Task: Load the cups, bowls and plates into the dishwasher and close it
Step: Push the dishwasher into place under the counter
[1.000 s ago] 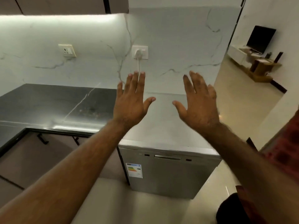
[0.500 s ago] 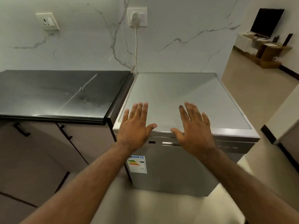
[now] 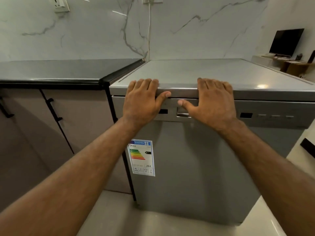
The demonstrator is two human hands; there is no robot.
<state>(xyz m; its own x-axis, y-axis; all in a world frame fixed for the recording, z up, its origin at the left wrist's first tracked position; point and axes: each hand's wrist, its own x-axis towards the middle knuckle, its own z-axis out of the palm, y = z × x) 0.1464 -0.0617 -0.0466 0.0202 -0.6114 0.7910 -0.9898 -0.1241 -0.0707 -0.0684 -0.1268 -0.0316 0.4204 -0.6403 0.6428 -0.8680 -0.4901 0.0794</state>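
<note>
**Both hands on the top edge, door not yet opened**

The left hand (image 3: 143, 101) and the right hand (image 3: 213, 103) lie spread over the front top edge of the dishwasher (image 3: 196, 167). Their fingers are nearly straight and laid flat on the lid, and the palms hang in front of the control strip. Neither hand grasps anything. The left thumb points along the seam under the lid, and the right thumb reaches toward the recessed door handle (image 3: 183, 114), just above it.

The door looks fully shut, so the task appears to be at its very start, with opening the machine as the step in hand. The next move likely calls for one hand to drop to the handle, hook its fingers in and pull the door down and outward. The person would need to stand back enough for the door to swing.

No cups, bowls or plates are in view, so the dishes will have to be found and fetched.

An energy label (image 3: 142, 157) is stuck on the left of the door front. A dark counter (image 3: 59, 70) over cabinet doors (image 3: 76, 120) adjoins the machine on the left. A white power cord (image 3: 149, 31) runs down the marble wall behind, and a monitor (image 3: 286, 42) stands in the room far off to the right.
</note>
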